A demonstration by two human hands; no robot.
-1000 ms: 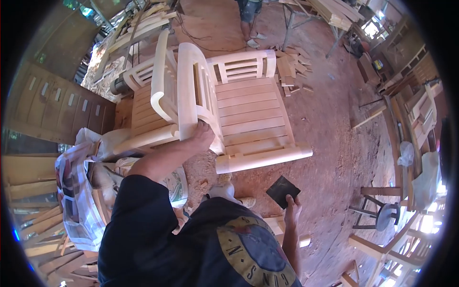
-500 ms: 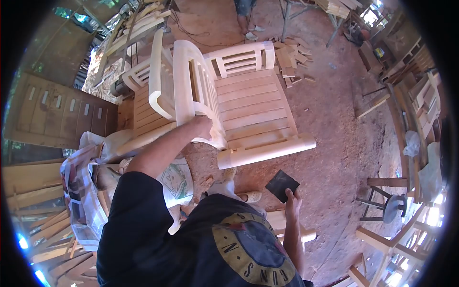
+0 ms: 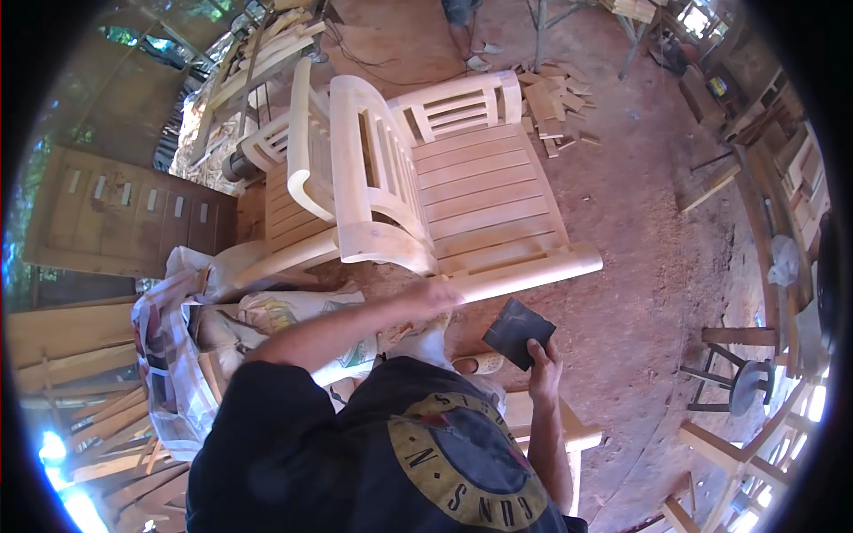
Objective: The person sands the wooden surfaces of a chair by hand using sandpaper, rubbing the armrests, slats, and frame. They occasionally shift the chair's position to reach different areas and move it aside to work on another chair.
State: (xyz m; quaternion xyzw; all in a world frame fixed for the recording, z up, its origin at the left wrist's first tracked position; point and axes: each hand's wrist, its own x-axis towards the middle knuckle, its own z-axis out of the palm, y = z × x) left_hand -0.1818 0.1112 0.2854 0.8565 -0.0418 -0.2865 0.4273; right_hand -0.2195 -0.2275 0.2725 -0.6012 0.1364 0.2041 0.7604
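Note:
A pale wooden chair [image 3: 484, 195] with a slatted seat lies in front of me, its rounded rail [image 3: 533, 274] nearest my body. My left hand [image 3: 435, 298] is at the left end of that rail, blurred, so its fingers do not show clearly. In my right hand [image 3: 544, 360] is a dark square sheet [image 3: 520, 332], gripped at its lower right corner with the thumb on top. The sheet is held below the rail, apart from it.
A second slatted chair [image 3: 280, 200] stands behind on the left, beside a wooden panel [image 3: 133, 213]. Wood offcuts [image 3: 553, 102] lie beyond the chair. A round stool [image 3: 751, 387] is at the right. Another person's legs [image 3: 462, 31] show at the top.
My left hand has moved from the chair's upright side part down and right to the near rail. The dark sheet has shifted slightly up and left with my right hand.

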